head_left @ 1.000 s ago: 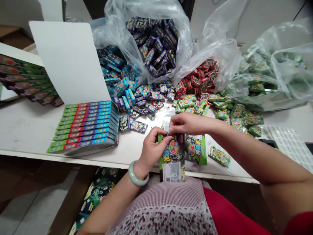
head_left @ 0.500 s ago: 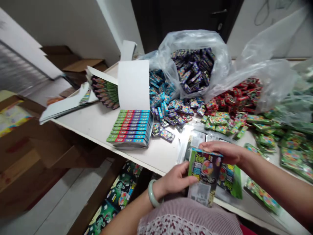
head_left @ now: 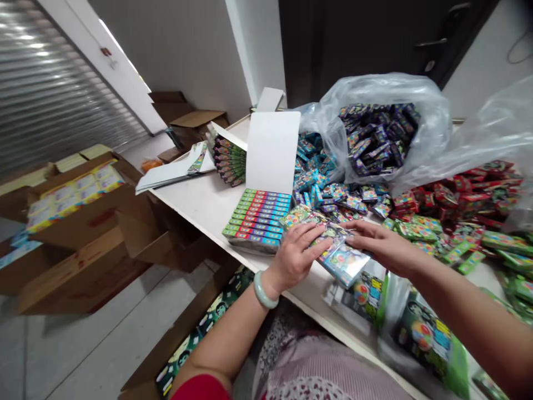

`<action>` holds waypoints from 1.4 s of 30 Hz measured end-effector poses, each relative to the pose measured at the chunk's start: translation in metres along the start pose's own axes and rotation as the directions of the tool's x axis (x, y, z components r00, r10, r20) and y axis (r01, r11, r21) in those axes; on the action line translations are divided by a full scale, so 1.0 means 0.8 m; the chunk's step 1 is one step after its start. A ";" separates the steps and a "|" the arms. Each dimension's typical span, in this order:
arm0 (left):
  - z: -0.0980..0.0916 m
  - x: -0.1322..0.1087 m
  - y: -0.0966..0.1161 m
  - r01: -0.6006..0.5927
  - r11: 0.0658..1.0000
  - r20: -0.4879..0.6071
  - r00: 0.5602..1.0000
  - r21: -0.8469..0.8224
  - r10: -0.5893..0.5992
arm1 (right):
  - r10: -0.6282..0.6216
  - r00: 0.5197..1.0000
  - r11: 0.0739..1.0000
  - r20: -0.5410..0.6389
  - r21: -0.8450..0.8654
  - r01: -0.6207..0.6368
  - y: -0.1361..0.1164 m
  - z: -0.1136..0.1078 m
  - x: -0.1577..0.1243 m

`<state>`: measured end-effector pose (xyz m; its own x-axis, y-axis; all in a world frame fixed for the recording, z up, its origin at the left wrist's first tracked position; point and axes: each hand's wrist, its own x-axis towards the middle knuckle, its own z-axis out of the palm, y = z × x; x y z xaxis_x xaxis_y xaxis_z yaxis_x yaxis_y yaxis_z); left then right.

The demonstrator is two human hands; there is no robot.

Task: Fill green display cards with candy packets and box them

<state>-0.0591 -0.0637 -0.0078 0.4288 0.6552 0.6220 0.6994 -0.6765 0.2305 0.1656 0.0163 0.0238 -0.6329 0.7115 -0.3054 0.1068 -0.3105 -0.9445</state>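
My left hand point(head_left: 297, 258) and my right hand point(head_left: 385, 247) meet over the white table point(head_left: 200, 203), with a loose bunch of small printed foil packets point(head_left: 328, 241) between them. Fingers of both hands lie on the bunch, and its lower end shows a blue packet point(head_left: 343, 265). Just left of my left hand stands an open display box point(head_left: 258, 219) with rows of striped packs, its white lid point(head_left: 272, 153) upright. A jade bangle point(head_left: 264, 293) circles my left wrist. Large green-edged printed sachets point(head_left: 428, 339) lie below my right forearm.
Heaps of blue, purple, red and green packets point(head_left: 458, 222) spread across the table's far side, some in a clear plastic bag point(head_left: 387, 130). A second filled display box point(head_left: 229, 161) stands farther left. Cardboard boxes point(head_left: 87, 222) sit on the floor beyond the table's near edge.
The view has swung left. My hands no longer hold the large green-edged sachet upright; they now rest on small packets, closer to the display box.
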 end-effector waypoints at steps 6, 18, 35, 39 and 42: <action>-0.064 -0.034 -0.101 0.512 0.806 0.035 0.838 0.296 -0.545 | -0.321 0.943 0.914 -0.085 -0.288 0.285 -0.016 0.030 0.096; -0.063 -0.031 -0.226 0.547 0.722 0.159 0.740 0.424 -0.654 | -0.708 0.706 0.542 0.019 -0.626 0.560 -0.035 0.081 0.218; -0.094 -0.065 -0.235 0.637 0.750 0.150 0.735 0.181 -0.661 | -0.631 0.721 0.307 0.286 -0.762 0.571 0.002 0.100 0.270; -0.117 -0.082 -0.250 0.783 0.605 -0.075 0.618 0.148 -0.782 | -0.525 0.776 0.211 0.349 -0.830 0.516 0.006 0.102 0.264; -0.117 -0.080 -0.264 0.845 0.521 -0.121 0.534 0.124 -0.837 | -0.424 0.817 0.114 0.390 -0.872 0.476 0.014 0.113 0.263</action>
<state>-0.2876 0.0057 -0.0262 -0.4254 0.8754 0.2294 0.7974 0.2427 0.5525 -0.0358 0.1055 -0.0401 -0.8618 0.4672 0.1977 0.3801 0.8528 -0.3582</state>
